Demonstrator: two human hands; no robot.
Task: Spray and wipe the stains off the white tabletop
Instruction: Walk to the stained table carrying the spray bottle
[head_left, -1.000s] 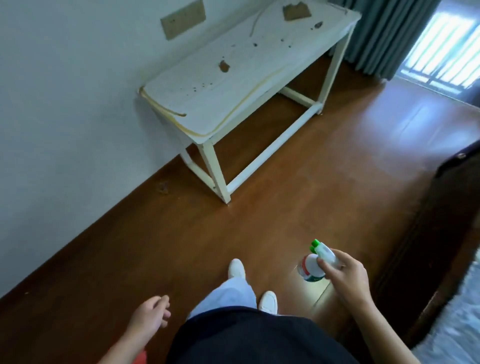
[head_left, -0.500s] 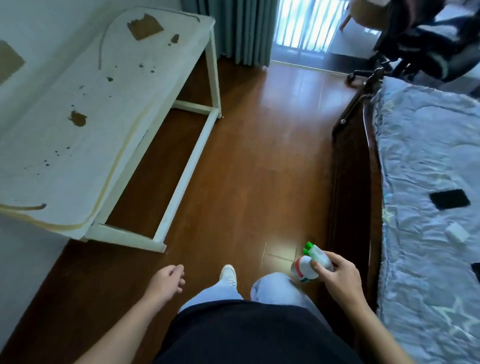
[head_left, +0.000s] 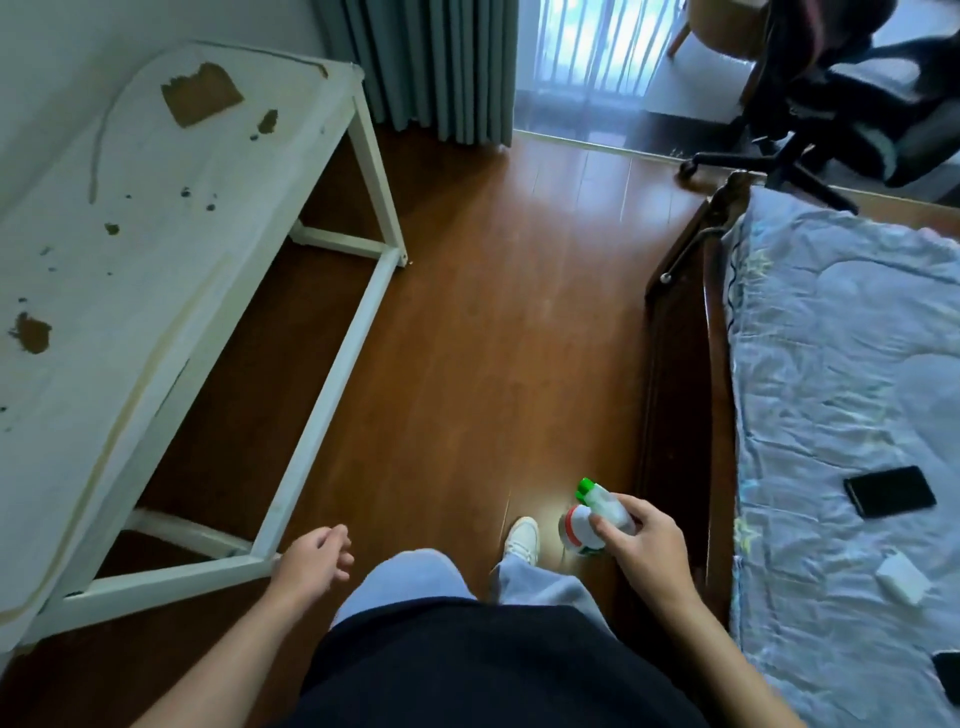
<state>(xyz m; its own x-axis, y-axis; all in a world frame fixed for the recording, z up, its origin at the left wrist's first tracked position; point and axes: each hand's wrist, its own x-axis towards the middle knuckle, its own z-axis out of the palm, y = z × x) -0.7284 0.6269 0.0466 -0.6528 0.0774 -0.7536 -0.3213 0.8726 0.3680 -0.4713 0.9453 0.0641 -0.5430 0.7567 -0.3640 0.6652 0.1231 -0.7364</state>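
Observation:
The white table (head_left: 171, 291) stands along the left wall; its top carries brown stains, a big patch (head_left: 200, 93) at the far end and a blot (head_left: 31, 332) near the left edge. My right hand (head_left: 644, 545) grips a white spray bottle (head_left: 589, 514) with a green nozzle, low at the right, well away from the table. My left hand (head_left: 317, 561) hangs with loosely curled fingers and holds nothing, just off the table's near corner frame.
A bed with a pale blue quilt (head_left: 841, 415) and dark wooden frame fills the right; a black phone (head_left: 889, 498) and a small white block (head_left: 903, 581) lie on it. An office chair (head_left: 831, 119) and grey curtains (head_left: 441, 67) stand ahead. Brown wooden floor (head_left: 493, 312) runs between.
The view has swung right and moved closer along the table; the bed and chair came into sight. My right hand keeps holding the bottle and my left hand rose a little.

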